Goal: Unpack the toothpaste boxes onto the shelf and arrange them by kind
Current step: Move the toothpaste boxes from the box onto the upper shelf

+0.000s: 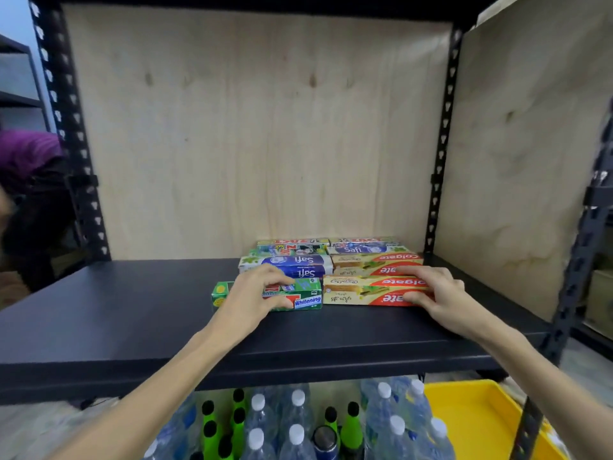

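Dark shelf [132, 310], boxes [331, 270] mid-right under hands, wide bare left.

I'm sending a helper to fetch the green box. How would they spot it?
On the dark shelf, find the toothpaste boxes. It is the front-left one, under the left hand. It alone is green, marked "Whitening"; the Colgate box beside it is red and cream.

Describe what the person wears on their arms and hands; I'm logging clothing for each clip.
Nothing shows: both forearms are bare as far as the frame shows, with no sleeves, gloves, watch or rings visible on the left hand or right hand.
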Demonstrator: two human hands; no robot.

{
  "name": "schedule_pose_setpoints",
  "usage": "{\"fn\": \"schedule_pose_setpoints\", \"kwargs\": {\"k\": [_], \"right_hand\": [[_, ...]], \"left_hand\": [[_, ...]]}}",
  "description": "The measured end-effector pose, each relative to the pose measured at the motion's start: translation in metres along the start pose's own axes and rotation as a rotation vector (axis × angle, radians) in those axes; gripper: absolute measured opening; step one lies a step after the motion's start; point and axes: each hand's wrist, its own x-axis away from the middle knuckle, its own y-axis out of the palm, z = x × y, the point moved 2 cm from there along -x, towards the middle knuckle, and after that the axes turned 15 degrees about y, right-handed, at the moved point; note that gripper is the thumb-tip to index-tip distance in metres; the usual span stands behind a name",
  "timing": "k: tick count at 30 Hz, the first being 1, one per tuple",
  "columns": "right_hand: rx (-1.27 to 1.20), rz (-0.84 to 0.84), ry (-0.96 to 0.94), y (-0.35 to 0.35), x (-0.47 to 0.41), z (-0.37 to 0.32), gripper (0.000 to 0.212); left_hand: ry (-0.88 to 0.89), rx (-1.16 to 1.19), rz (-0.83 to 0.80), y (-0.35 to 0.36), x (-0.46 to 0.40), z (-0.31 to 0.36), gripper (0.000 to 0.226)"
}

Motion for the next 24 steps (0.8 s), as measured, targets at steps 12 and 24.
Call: {"fn": "schedule_pose_setpoints", "kwargs": {"k": [12, 24], "right_hand": [[0.177, 0.108, 0.003, 0.001, -0.059, 0.033, 0.042], [0.301, 0.137, 0.055, 0.008, -0.063, 0.034, 0.061]], "left_hand": [[0.012, 0.038, -0.025, 0.041, -0.054, -0.035, 0.039], [-0.037, -0.263, 0.01, 0.037, -0.049, -0.037, 0.065]]}}
